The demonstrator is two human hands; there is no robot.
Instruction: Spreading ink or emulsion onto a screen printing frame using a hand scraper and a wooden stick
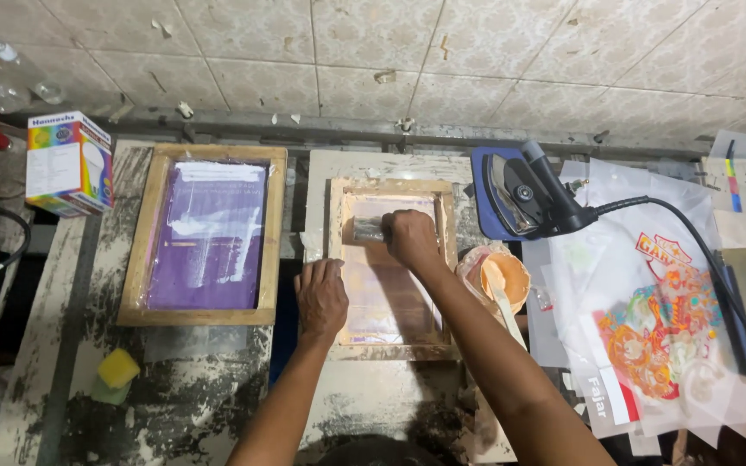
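Fingers (403,226) gripping squeegee (369,229), colourful box (68,164) far left

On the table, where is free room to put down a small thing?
Free: the stained table near the yellow sponge, below the purple frame. Crowded: right side, with iron, cup and printed sheets.

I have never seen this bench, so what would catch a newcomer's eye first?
At centre, the right hand grips a squeegee inside a small wooden screen frame, the left hand pressing its edge. A larger frame with purple mesh lies left; a clothes iron and colourful printed sheets lie right.
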